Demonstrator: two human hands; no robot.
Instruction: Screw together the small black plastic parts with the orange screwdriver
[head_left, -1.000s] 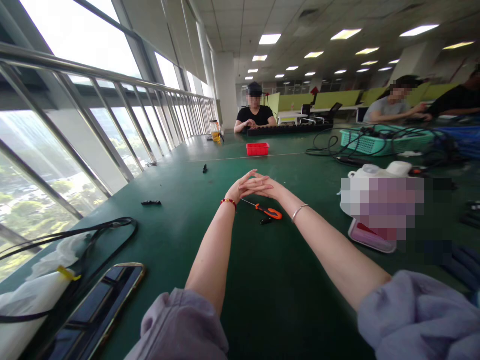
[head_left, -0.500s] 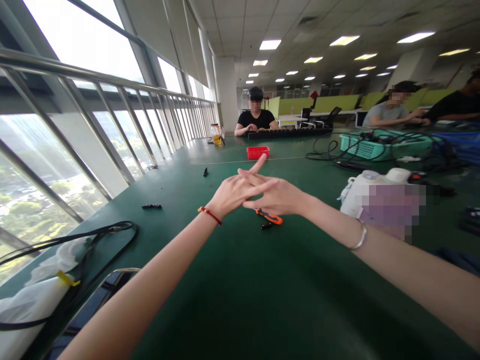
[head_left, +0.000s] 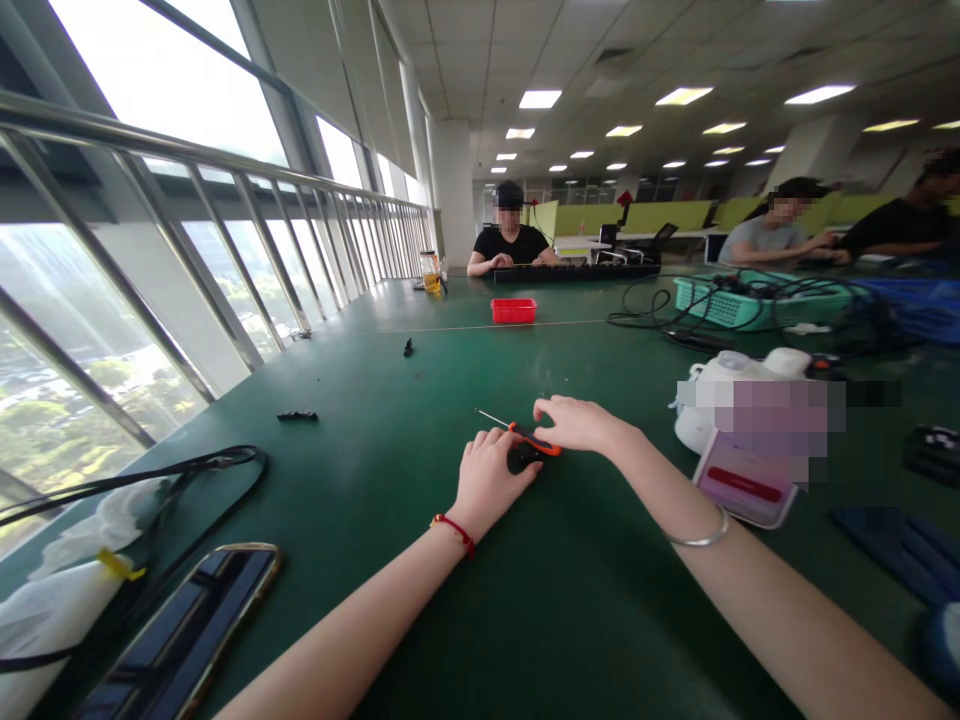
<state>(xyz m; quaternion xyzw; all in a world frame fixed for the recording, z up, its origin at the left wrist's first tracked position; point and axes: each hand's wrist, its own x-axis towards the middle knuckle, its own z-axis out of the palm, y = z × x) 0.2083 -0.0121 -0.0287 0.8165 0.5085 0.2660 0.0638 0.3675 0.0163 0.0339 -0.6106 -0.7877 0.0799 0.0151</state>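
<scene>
An orange-handled screwdriver (head_left: pixel 534 438) with a thin metal shaft lies on the green table (head_left: pixel 525 600). My right hand (head_left: pixel 576 423) rests on its handle, fingers laid over it. My left hand (head_left: pixel 491 475) is down on the table just left of it, fingers curled over a small black part (head_left: pixel 519 459) beside the handle. A red cord is on my left wrist, a silver bangle on my right.
A phone (head_left: pixel 187 630), a black cable (head_left: pixel 150 475) and a white bag (head_left: pixel 67 590) lie at the near left. A red tray (head_left: pixel 514 310) sits farther back, a teal basket (head_left: pixel 739 300) with cables at right. White containers (head_left: pixel 720 385) stand right of my hands. Other people sit at the far end.
My hands were raised with fingers interlaced above the table; they have parted and come down, the right onto the screwdriver handle and the left onto the small black part.
</scene>
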